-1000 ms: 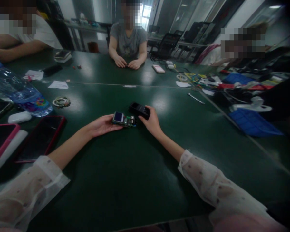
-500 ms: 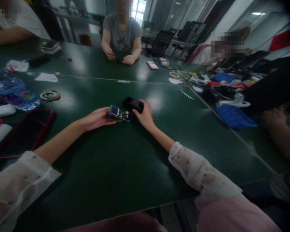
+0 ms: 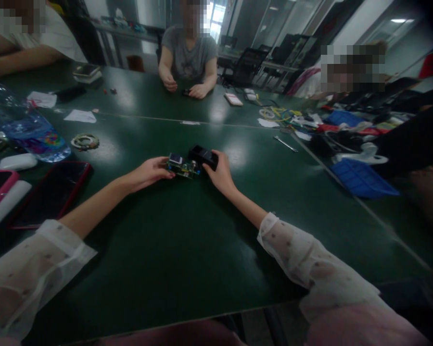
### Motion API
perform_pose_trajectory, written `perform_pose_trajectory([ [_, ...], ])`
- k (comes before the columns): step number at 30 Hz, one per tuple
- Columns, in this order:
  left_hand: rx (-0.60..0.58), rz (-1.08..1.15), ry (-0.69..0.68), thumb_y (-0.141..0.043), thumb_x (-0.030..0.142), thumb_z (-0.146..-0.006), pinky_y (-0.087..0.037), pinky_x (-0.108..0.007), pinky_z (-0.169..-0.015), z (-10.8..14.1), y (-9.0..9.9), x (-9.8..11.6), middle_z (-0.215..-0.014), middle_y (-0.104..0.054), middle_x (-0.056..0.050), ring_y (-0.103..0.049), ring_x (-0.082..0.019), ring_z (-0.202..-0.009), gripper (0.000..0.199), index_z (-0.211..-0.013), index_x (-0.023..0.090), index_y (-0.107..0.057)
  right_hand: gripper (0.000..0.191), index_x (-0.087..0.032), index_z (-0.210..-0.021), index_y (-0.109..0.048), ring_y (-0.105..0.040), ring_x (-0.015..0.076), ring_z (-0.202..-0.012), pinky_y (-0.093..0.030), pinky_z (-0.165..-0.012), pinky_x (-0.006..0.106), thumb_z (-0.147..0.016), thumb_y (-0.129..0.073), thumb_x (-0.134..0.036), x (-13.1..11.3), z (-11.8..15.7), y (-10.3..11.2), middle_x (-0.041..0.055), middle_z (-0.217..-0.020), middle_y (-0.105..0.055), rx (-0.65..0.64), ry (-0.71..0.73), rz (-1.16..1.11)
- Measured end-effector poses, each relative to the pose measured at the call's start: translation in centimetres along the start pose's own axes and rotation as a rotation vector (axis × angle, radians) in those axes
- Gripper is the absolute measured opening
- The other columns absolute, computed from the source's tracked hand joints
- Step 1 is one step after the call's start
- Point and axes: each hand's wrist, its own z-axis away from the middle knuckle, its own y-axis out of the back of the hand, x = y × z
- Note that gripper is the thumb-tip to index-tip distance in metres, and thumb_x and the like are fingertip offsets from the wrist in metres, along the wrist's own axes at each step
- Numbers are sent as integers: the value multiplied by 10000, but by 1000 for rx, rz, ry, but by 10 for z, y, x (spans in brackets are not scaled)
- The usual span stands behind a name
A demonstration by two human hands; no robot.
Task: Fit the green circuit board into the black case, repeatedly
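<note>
A: Entries nearest the near edge?
B: One dark-green table [image 3: 187, 250]. Two forearms in sheer white spotted sleeves [image 3: 299, 254], entering over the near edge, angled inward. One dark-screened phone in a red case [image 3: 54, 192], flat, toward the left side.

A: Hands and held pieces?
B: Left hand [image 3: 149, 173]: wrist nearly straight, thumb and fingers pinching the left end of one green circuit board [image 3: 184, 169] with small square screen, at the table's middle. Right hand [image 3: 220, 173]: thumb on the near side, fingers bent round the right end of one black rectangular plastic case [image 3: 201, 154], just beyond the board. Contact between the two pieces: cannot tell. Case interior: not discernible.

A: Other containers?
B: One blue plastic tray [image 3: 364, 178], at the right-hand seam; contents unclear. One clear bluish plastic bottle [image 3: 39, 137] with colourful label, leaning, left side; contents unclear.

A: Farther?
B: One silver metal spanner [image 3: 286, 143], left of the seam. At the far edge, a seated person in a grey shirt [image 3: 190, 53].
</note>
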Motion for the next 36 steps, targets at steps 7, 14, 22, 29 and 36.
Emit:
perform_pose_trajectory([
  [7,52,-355,-124,-822,223,-733,-404,-522,-1156,0,-14,-2,-1388,-622,-93,-591,-274,-1293,667,-1335,214,-535,556,-218,-1334,-479,-537,353,-1269,-459,-1081,575,-820,-688,-190,0,-2,-1,155,-1325,-567,-2,-9,27],
  [14,68,-510,-244,-835,294,-741,-431,-500,-1125,-3,7,-10,-1398,-611,-91,-593,-273,-1290,703,-1366,234,-520,560,-212,-1325,-489,-560,349,-1221,-475,-1061,566,-810,-707,-188,1,-2,0,151,-1297,-579,-4,-16,11],
  [22,46,-557,-164,-826,314,-744,-451,-500,-1083,4,7,2,-1342,-641,-72,-616,-271,-1241,626,-1308,235,-567,558,-215,-1326,-482,-561,348,-1217,-475,-1065,575,-814,-703,-184,1,-2,1,148,-1298,-580,-13,-12,6],
  [29,58,-548,-195,-809,313,-758,-464,-483,-1063,0,12,-6,-1299,-665,-61,-637,-258,-1200,563,-1269,235,-587,558,-201,-1335,-477,-561,348,-1214,-492,-1041,570,-824,-704,-199,-1,-1,3,157,-1292,-577,-34,-21,11],
  [36,35,-482,-214,-822,297,-740,-456,-466,-1084,-2,14,-6,-1320,-661,-71,-630,-256,-1232,567,-1249,227,-582,563,-203,-1313,-501,-565,344,-1217,-495,-1032,554,-800,-734,-215,-1,-1,1,154,-1289,-584,-7,-26,12],
])
